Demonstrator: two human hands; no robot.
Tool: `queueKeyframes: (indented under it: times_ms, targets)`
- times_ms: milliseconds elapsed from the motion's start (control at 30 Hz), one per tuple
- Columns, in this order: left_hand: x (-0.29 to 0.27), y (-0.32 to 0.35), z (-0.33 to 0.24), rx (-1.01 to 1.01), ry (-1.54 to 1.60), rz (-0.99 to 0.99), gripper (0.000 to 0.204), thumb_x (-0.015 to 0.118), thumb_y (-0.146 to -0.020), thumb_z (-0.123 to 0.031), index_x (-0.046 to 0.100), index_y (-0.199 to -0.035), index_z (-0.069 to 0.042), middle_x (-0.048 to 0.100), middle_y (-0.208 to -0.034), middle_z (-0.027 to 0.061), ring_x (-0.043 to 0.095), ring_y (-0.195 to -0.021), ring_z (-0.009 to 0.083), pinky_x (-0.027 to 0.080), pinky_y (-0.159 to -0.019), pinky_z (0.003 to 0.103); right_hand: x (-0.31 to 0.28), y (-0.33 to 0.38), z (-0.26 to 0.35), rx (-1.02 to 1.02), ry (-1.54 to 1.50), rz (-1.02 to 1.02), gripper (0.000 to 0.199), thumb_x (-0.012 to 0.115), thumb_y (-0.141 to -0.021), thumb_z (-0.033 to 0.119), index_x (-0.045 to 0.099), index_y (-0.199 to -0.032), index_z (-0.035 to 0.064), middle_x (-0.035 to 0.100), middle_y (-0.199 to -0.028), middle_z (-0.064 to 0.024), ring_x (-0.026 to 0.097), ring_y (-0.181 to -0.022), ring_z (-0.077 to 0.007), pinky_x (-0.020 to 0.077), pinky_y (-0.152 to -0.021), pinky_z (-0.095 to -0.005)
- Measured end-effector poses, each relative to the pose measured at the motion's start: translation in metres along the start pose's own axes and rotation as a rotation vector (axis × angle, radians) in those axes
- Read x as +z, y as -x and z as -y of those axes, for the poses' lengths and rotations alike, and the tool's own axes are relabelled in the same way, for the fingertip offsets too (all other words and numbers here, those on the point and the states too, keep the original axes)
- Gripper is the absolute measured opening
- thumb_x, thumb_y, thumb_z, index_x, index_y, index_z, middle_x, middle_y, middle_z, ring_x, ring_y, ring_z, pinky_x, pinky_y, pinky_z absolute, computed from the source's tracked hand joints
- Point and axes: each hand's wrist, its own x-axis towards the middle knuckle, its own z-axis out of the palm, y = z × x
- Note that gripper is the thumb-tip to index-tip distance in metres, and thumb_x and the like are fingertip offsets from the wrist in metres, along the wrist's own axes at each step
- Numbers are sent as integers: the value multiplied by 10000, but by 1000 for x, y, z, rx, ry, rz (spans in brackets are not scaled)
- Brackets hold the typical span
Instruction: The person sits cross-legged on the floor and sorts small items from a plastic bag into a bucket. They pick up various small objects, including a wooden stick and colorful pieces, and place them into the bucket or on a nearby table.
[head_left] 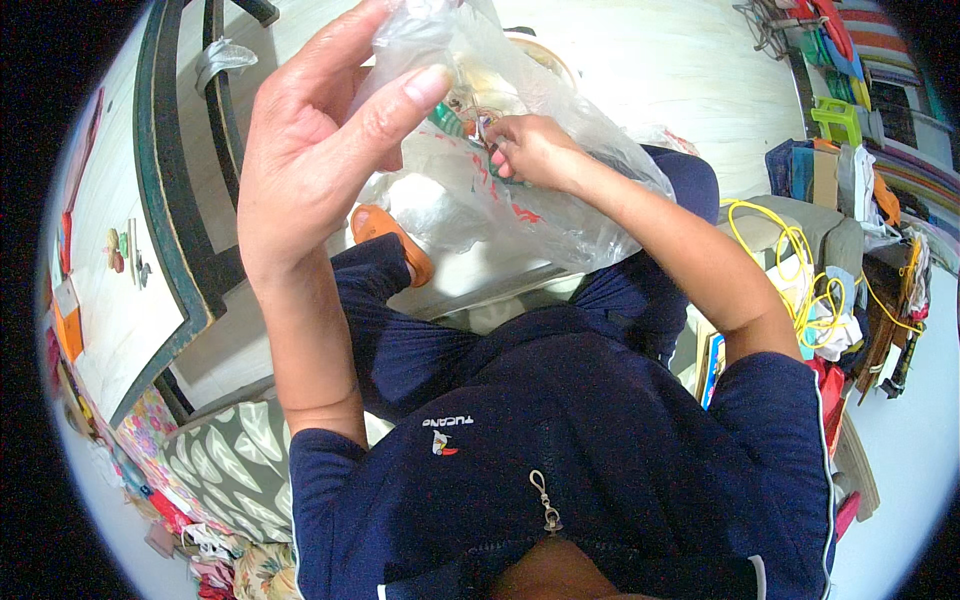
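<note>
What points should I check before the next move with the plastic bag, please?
1. Left hand holds the clear plastic bag up by its top edge: ok.
2. Right hand is on the bag: ok.
3. What the right fingers pinch: cannot tell.
4. Bag contents identified: cannot tell, only blurred colours show through.
5. Bag hangs over the lap, above the orange sandal: ok.
</note>
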Motion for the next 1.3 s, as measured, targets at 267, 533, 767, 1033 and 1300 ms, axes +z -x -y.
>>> queueKeyframes:
  times_ms: [267,533,767,1033,1300]
  targets:
    - [1,1,2,-61,56,53,466,620,-785,-101,467,-1199,49,582,-928,61,488,-632,42,373,-538,162,-15,32,16,71,-297,-125,334,485,-902,280,561,-1005,-28,602,-692,-48,557,-557,-97,464,-493,-228]
    - [1,-1,3,-136,-1,14,452,618,-791,-112,475,-1188,51,591,-909,61,509,-642,53,386,-557,161,-19,35,4,82,-1219,153,382,434,-924,279,416,-1208,24,582,-1051,-91,570,-878,-143,486,-743,-261]
    - [-3,0,19,96,-134,3,442,533,-817,-136,464,-1235,-11,564,-1149,128,399,-525,27,347,-466,165,-15,50,22,-23,-1110,-43,362,528,-867,96,433,-1198,-14,593,-1014,-115,599,-871,-162,504,-720,-242]
    - [-12,-2,21,101,-204,1,411,536,-830,-151,484,-1213,-11,582,-1124,103,440,-563,47,384,-516,185,-23,60,40,16,-858,-120,318,450,-923,178,443,-1156,-38,622,-908,-140,631,-784,-173,520,-634,-244]
    - [-5,9,13,286,-315,-244,538,665,-746,-149,460,-1206,38,545,-1137,153,539,-929,170,430,-812,276,-17,67,41,-58,-1208,-40,288,429,-926,193,458,-1100,-34,600,-961,-161,634,-815,-207,524,-694,-287]
